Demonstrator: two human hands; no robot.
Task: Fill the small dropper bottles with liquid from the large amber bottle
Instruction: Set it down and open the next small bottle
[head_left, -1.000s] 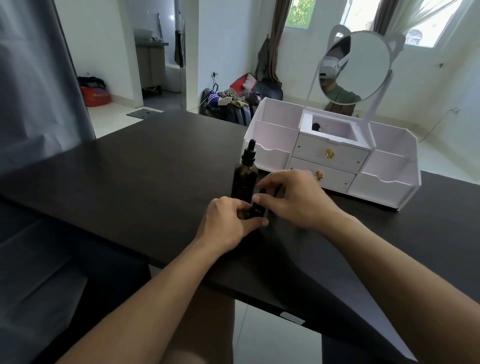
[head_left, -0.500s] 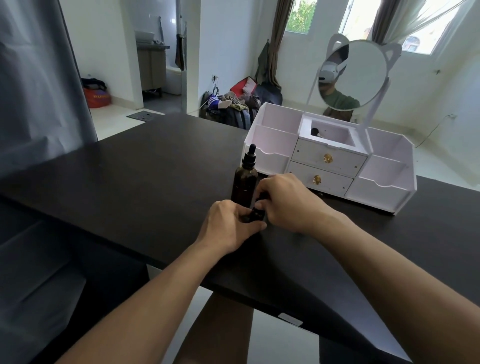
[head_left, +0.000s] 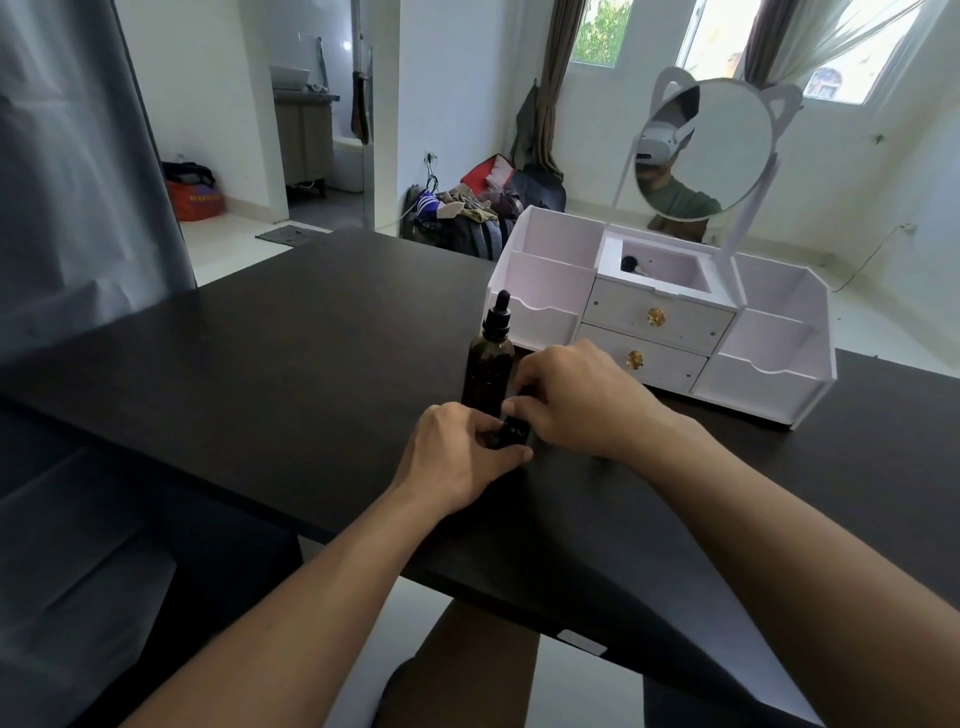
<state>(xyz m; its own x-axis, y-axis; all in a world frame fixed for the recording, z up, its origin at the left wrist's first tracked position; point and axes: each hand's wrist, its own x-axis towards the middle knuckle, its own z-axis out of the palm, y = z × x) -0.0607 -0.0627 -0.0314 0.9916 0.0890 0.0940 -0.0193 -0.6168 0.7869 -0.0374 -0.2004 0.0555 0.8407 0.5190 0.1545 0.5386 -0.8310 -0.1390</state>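
Just in front of large amber bottle (head_left: 488, 371), head view: left hand (head_left: 460, 454) and right hand (head_left: 569, 397) meet on small dark dropper bottle (head_left: 511, 434) low on black counter (head_left: 291, 364). Left grip curled round bottle body; right grip pinches its top, fingers bent. Amber bottle upright, dropper cap on, touching right fingers. White organizer (head_left: 670, 332) with round mirror (head_left: 704, 150) behind amber bottle. Versus earlier frames: hands, both bottles in same place; grips unchanged.

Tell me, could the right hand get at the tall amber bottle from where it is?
Probably yes: the amber bottle stands upright just beside the right hand, nothing between them, though that hand now holds a small dark item.
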